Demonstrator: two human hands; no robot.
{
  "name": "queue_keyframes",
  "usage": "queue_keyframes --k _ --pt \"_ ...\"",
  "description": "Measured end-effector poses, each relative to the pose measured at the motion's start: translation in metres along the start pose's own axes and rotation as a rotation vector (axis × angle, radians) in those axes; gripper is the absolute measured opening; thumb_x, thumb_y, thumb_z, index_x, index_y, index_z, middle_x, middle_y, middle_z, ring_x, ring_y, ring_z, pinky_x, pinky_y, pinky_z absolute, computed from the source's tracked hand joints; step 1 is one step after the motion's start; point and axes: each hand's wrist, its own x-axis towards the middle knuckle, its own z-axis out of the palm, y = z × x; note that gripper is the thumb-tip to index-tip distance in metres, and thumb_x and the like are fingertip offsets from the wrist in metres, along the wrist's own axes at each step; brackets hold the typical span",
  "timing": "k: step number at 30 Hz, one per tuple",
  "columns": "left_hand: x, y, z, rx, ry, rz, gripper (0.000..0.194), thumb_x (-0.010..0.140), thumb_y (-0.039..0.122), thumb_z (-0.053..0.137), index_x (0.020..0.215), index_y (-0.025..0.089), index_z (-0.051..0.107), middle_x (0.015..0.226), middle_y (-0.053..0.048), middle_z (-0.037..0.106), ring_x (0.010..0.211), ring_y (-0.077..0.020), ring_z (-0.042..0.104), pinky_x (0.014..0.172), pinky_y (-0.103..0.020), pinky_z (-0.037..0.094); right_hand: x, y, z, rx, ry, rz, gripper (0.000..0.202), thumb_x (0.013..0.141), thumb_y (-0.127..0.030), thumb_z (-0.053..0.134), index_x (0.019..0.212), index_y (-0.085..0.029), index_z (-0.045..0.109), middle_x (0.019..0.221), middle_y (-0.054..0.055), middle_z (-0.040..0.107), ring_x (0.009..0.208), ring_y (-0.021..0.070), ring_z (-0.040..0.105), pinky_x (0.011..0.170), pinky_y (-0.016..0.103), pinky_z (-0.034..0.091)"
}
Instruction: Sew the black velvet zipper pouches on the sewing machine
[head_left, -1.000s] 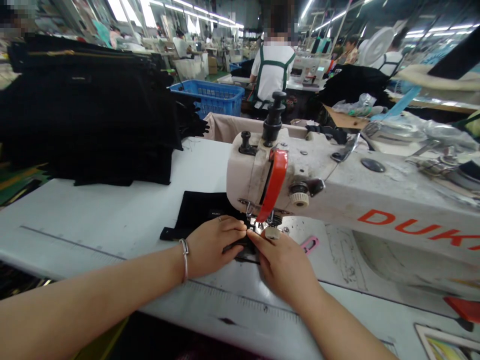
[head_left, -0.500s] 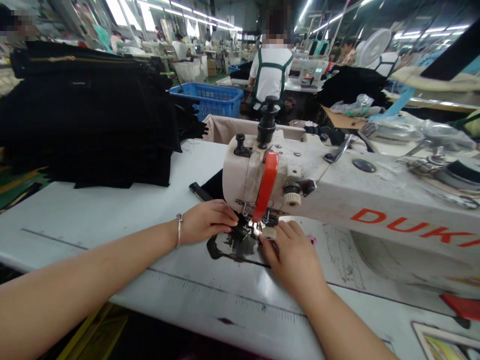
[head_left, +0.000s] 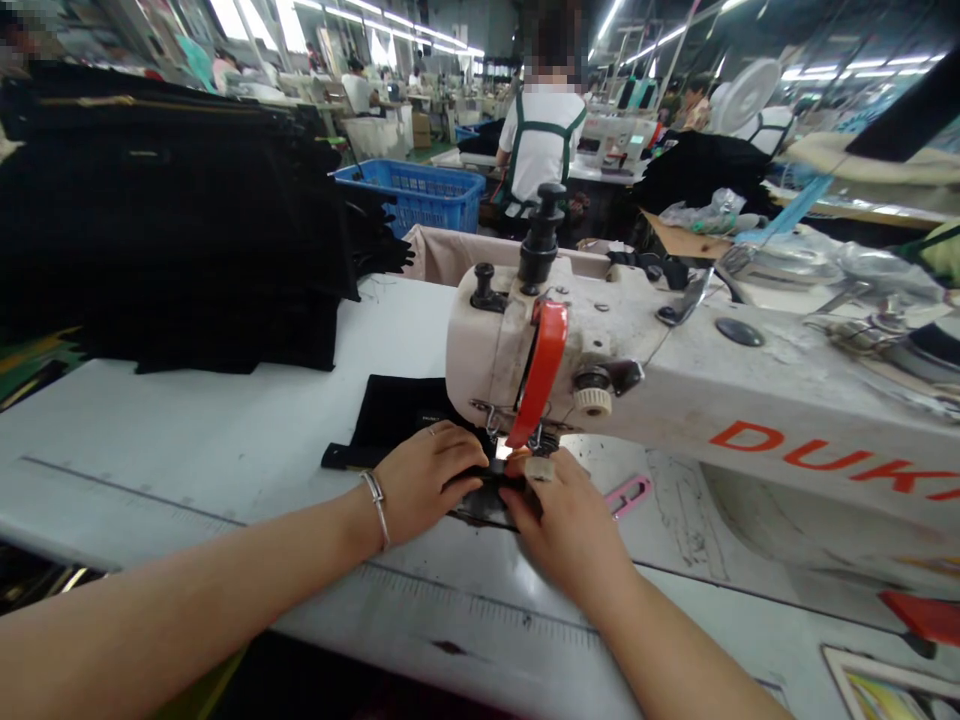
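A black fabric piece (head_left: 397,408) with a small label lies under the head of the white sewing machine (head_left: 487,345). Its front edge runs beneath the lit needle area. My left hand (head_left: 435,470), a bracelet at its wrist, pinches that edge just left of the needle, fingers closed on the cloth. To the right of the needle, my right hand (head_left: 562,510) has thumb and fingers closed on the same edge. The presser foot is mostly hidden by my fingers. Beside my right hand lies a pink thread snipper (head_left: 628,495).
A tall stack of black fabric pieces (head_left: 172,250) stands on the table's left. Behind the table are a blue basket (head_left: 420,190) and a person in a white shirt (head_left: 544,140). A ruler scale (head_left: 480,600) runs along the front table edge.
The black fabric has swung round and spread out left of the machine head, its label now showing. My left hand has shifted slightly towards me; the pink tool is more exposed.
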Motion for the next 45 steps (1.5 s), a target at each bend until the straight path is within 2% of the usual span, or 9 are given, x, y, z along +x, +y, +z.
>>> queue_keyframes --k 3,5,8,13,20,23,27,33,45 --pt "-0.002 0.0 0.001 -0.004 0.064 -0.016 0.011 0.094 0.022 0.061 0.103 0.017 0.063 0.108 -0.007 0.069 0.102 -0.021 0.063 0.096 -0.038 0.051 -0.001 0.002 -0.003 -0.001 0.08 -0.01 0.013 0.089 -0.015 0.061 0.102 -0.017 0.063 0.111 0.013 0.061 0.103 0.028 0.053 0.087 0.044 0.05" --pt "-0.003 0.001 0.0 -0.016 0.084 -0.012 0.011 0.094 0.022 0.06 0.103 0.018 0.063 0.109 -0.006 0.07 0.102 -0.0198 0.064 0.095 -0.036 0.052 -0.001 0.004 -0.004 0.012 0.102 -0.021 0.011 0.089 -0.014 0.06 0.098 -0.019 0.064 0.105 0.01 0.062 0.1 0.0265 0.055 0.086 0.043 0.049" --pt "-0.003 0.002 0.0 -0.017 0.073 -0.02 0.012 0.096 0.022 0.058 0.106 0.018 0.064 0.11 -0.005 0.071 0.102 -0.0186 0.065 0.095 -0.036 0.052 -0.001 0.006 -0.005 0.023 0.12 0.044 0.008 0.086 -0.016 0.065 0.093 -0.019 0.066 0.095 0.008 0.062 0.096 0.0257 0.055 0.083 0.041 0.049" --pt "-0.003 0.002 0.001 -0.006 0.022 -0.006 0.014 0.098 0.025 0.055 0.105 0.018 0.064 0.106 -0.004 0.073 0.099 -0.018 0.066 0.095 -0.035 0.051 0.003 0.007 -0.005 0.064 0.081 0.004 0.01 0.087 -0.011 0.061 0.09 -0.018 0.067 0.091 0.006 0.063 0.089 0.023 0.055 0.079 0.037 0.047" --pt "-0.004 0.004 0.003 0.015 0.024 0.013 0.019 0.1 0.024 0.05 0.1 0.016 0.067 0.101 -0.005 0.073 0.098 -0.0179 0.065 0.093 -0.035 0.052 0.004 0.004 -0.009 -0.061 0.032 -0.049 0.008 0.088 -0.012 0.058 0.084 -0.016 0.065 0.086 0.007 0.062 0.085 0.025 0.052 0.077 0.04 0.045" --pt "-0.002 0.003 0.001 -0.017 0.012 0.011 0.019 0.1 0.021 0.05 0.097 0.017 0.069 0.102 -0.004 0.073 0.096 -0.0168 0.066 0.092 -0.033 0.052 0.001 0.002 -0.012 -0.034 0.035 -0.016 0.006 0.089 -0.017 0.059 0.089 -0.017 0.065 0.094 0.009 0.064 0.09 0.0256 0.053 0.079 0.041 0.047" --pt "0.001 -0.002 -0.001 -0.081 -0.037 0.0 0.012 0.095 0.016 0.058 0.095 0.018 0.07 0.102 -0.002 0.074 0.096 -0.0166 0.066 0.093 -0.032 0.052 -0.001 -0.001 -0.01 0.001 -0.001 -0.097 0.014 0.094 -0.017 0.057 0.105 -0.019 0.067 0.103 0.008 0.069 0.099 0.0251 0.056 0.087 0.041 0.049" --pt "0.006 -0.008 0.0 -0.118 -0.037 -0.02 0.009 0.09 0.015 0.063 0.091 0.019 0.071 0.096 -0.002 0.074 0.092 -0.0171 0.067 0.091 -0.032 0.052 -0.001 0.0 -0.002 -0.017 -0.005 -0.107 0.021 0.095 -0.014 0.056 0.109 -0.022 0.069 0.107 0.008 0.071 0.098 0.0239 0.061 0.084 0.039 0.053" --pt "0.021 -0.014 0.0 -0.074 0.002 -0.07 0.011 0.086 0.014 0.064 0.081 0.021 0.071 0.09 -0.002 0.072 0.092 -0.019 0.067 0.09 -0.033 0.053 0.005 0.006 0.003 -0.064 -0.009 -0.072 0.03 0.09 -0.009 0.054 0.114 -0.02 0.068 0.111 0.011 0.069 0.108 0.0284 0.058 0.088 0.044 0.053"
